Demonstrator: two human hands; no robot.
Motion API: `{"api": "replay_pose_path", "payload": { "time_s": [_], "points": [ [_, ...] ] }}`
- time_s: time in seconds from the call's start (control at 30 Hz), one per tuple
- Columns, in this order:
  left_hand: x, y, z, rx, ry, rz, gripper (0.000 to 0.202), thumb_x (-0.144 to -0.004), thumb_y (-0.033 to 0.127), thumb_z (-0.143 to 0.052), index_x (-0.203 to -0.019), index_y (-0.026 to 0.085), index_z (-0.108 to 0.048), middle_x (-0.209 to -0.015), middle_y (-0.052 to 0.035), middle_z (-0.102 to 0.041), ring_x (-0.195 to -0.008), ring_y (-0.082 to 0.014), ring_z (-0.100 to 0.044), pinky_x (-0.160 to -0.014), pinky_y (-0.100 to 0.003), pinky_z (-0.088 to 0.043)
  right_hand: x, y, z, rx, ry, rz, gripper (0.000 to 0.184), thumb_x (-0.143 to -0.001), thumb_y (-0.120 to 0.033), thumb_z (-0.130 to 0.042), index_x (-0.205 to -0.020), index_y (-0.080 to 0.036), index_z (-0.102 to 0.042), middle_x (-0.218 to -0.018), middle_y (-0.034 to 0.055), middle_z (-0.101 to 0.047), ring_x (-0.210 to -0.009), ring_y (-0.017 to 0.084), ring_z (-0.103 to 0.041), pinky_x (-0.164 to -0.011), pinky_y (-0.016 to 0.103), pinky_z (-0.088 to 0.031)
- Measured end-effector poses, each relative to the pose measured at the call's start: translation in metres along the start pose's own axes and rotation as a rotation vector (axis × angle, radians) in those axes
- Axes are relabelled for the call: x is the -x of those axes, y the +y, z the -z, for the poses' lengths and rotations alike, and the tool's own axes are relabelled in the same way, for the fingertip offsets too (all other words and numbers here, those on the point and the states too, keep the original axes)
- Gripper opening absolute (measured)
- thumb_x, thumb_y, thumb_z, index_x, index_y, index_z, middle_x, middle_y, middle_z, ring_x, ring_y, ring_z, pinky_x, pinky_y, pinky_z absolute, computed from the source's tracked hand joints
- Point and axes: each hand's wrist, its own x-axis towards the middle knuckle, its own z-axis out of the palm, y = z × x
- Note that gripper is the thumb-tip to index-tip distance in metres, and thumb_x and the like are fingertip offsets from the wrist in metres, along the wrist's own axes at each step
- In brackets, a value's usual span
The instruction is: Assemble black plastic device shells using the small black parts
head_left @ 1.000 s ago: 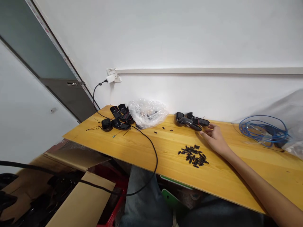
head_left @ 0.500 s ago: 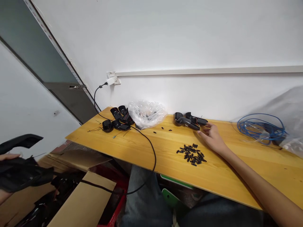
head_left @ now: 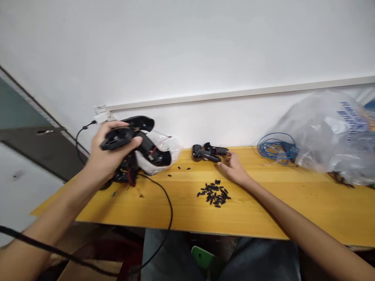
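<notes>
**Loose grip on a stack of shells above a crowded table**

The left hand (head_left: 109,154) is curled around several black shells (head_left: 137,134), held up above the left end of the table (head_left: 293,212), just in front of a clear bag (head_left: 166,146). Red wires (head_left: 155,148) trail from the stack. With this many pieces in 1 hand, 1 could slip out, and a trailing wire could snag and tear loose.

A black cable (head_left: 168,197) runs under that hand and off the front edge. The forearm could catch it and drag parts along.

The right hand (head_left: 234,169) lies flat, fingers loosely together, with its fingertips at a pair of black parts (head_left: 209,152) near the wall. Whether they touch, I cannot tell. Its forearm passes just beside a heap of small black pieces (head_left: 213,193), and a sideways sweep could scatter them off the table.
</notes>
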Motion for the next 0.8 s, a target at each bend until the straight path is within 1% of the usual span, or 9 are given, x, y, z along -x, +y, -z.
{"api": "replay_pose_path", "payload": {
  "time_s": [0.07,0.2,0.27,0.33,0.43,0.53,0.63,0.7,0.8],
  "points": [
    [-0.009,0.012,-0.066,0.242,-0.087,-0.018,0.06,-0.069,0.043,-0.1,-0.118,0.02,-0.073,-0.114,-0.0003,-0.074,-0.103,-0.0195,-0.068,-0.105,-0.041,-0.059,0.001,-0.006,-0.001,-0.016,0.019,0.0,0.088,-0.085,-0.068,-0.075,-0.149,-0.015,-0.048,-0.145,0.0249,-0.057,-0.139,0.048,-0.057,-0.123,0.073,-0.045],
    [-0.003,0.033,-0.202,0.738,-0.139,0.148,0.055,-0.068,0.037,-0.099,-0.111,0.022,-0.069,-0.107,-0.0036,-0.072,-0.096,-0.02,-0.071,-0.088,-0.035,-0.062,0.007,-0.016,-0.002,0.014,0.089,0.119,0.109,-0.082,-0.077,-0.083,-0.161,-0.019,-0.036,-0.156,0.0232,-0.048,-0.151,0.045,-0.049,-0.132,0.069,-0.037],
    [0.009,0.041,-0.256,0.882,-0.101,0.246,0.055,-0.066,0.037,-0.1,-0.109,0.022,-0.068,-0.106,-0.0042,-0.072,-0.095,-0.0202,-0.072,-0.086,-0.033,-0.062,0.009,-0.019,-0.002,0.037,0.135,0.206,0.123,-0.078,-0.081,-0.088,-0.166,-0.02,-0.027,-0.161,0.024,-0.042,-0.154,0.045,-0.046,-0.133,0.069,-0.037],
    [0.022,0.047,-0.296,0.96,-0.071,0.342,0.057,-0.068,0.039,-0.1,-0.112,0.023,-0.067,-0.11,-0.0045,-0.072,-0.098,-0.0198,-0.072,-0.089,-0.033,-0.062,0.007,-0.021,-0.001,0.057,0.164,0.288,0.139,-0.073,-0.083,-0.092,-0.171,-0.02,-0.016,-0.165,0.0259,-0.036,-0.157,0.046,-0.043,-0.133,0.07,-0.037],
    [0.041,0.048,-0.329,0.98,0.007,0.392,0.059,-0.072,0.042,-0.099,-0.117,0.025,-0.065,-0.115,-0.0044,-0.073,-0.104,-0.0198,-0.072,-0.093,-0.032,-0.061,0.004,-0.02,0.002,0.094,0.17,0.337,0.158,-0.066,-0.083,-0.097,-0.176,-0.023,-0.001,-0.171,0.0284,-0.027,-0.161,0.05,-0.038,-0.132,0.073,-0.039],
    [0.059,0.041,-0.342,0.962,0.046,0.411,0.06,-0.077,0.046,-0.097,-0.123,0.026,-0.063,-0.122,-0.0056,-0.073,-0.109,-0.0211,-0.074,-0.097,-0.034,-0.061,0.001,-0.016,0.003,0.136,0.19,0.346,0.16,-0.071,-0.08,-0.097,-0.178,-0.023,0.008,-0.175,0.0307,-0.023,-0.164,0.052,-0.034,-0.131,0.075,-0.04],
    [0.074,0.026,-0.349,0.952,0.035,0.461,0.061,-0.081,0.049,-0.094,-0.128,0.027,-0.061,-0.128,-0.0077,-0.073,-0.115,-0.0231,-0.074,-0.101,-0.036,-0.061,-0.001,-0.01,0.001,0.143,0.226,0.336,0.15,-0.081,-0.074,-0.093,-0.178,-0.021,0.008,-0.177,0.0306,-0.022,-0.167,0.049,-0.032,-0.133,0.073,-0.036],
    [0.079,0.014,-0.352,0.93,-0.003,0.463,0.061,-0.083,0.051,-0.092,-0.129,0.027,-0.06,-0.13,-0.0087,-0.072,-0.118,-0.0237,-0.074,-0.104,-0.037,-0.061,-0.003,-0.007,-0.002,0.115,0.253,0.278,0.146,-0.082,-0.072,-0.093,-0.179,-0.022,0.004,-0.178,0.0288,-0.023,-0.169,0.046,-0.03,-0.135,0.07,-0.035],
    [0.078,-0.002,-0.349,0.795,-0.136,0.357,0.059,-0.087,0.053,-0.089,-0.131,0.026,-0.061,-0.133,-0.01,-0.07,-0.124,-0.0248,-0.071,-0.109,-0.038,-0.06,-0.004,-0.005,-0.004,0.058,0.285,0.162,0.141,-0.081,-0.068,-0.094,-0.179,-0.022,-0.005,-0.179,0.0257,-0.028,-0.168,0.042,-0.034,-0.137,0.064,-0.036]
  ]
}}
